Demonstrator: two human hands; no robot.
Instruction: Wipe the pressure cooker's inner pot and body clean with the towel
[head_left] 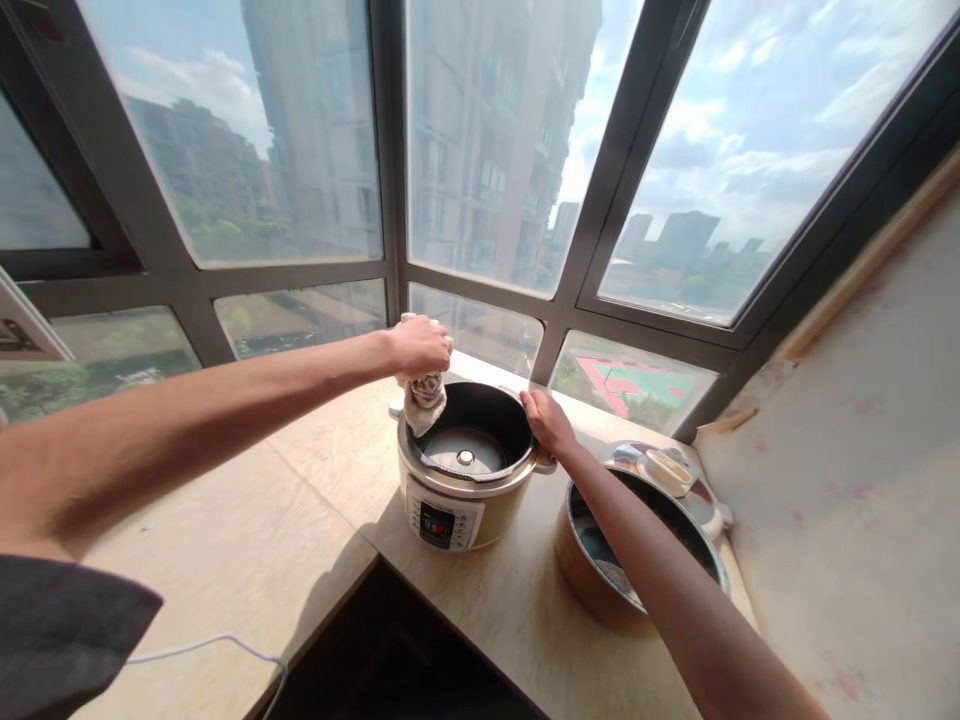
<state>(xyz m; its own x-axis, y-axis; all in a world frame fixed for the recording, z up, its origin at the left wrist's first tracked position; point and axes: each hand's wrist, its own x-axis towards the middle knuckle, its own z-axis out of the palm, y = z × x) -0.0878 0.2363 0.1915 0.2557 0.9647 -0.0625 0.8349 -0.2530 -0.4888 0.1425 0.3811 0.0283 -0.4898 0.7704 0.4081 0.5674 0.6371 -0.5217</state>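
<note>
An electric pressure cooker (510,505) stands lidless on the counter, its control panel facing me and its dark inside showing a round metal plate (463,456) at the bottom. My left hand (421,346) is closed around a crumpled, light-coloured cloth (425,405), which hangs over the cooker's back left rim. At the right side, my right hand (548,422) grips the cooker's rim with fingers bent over it. Close by on the right sits the removed inner pot (600,590), partly hidden under my right forearm.
Behind the inner pot lies what looks like the cooker's lid (671,470), against the papered wall (840,500). Framed windows (480,150) rise behind the pale counter (225,540). A white cord (217,640) runs along the counter's front left, beside a dark gap.
</note>
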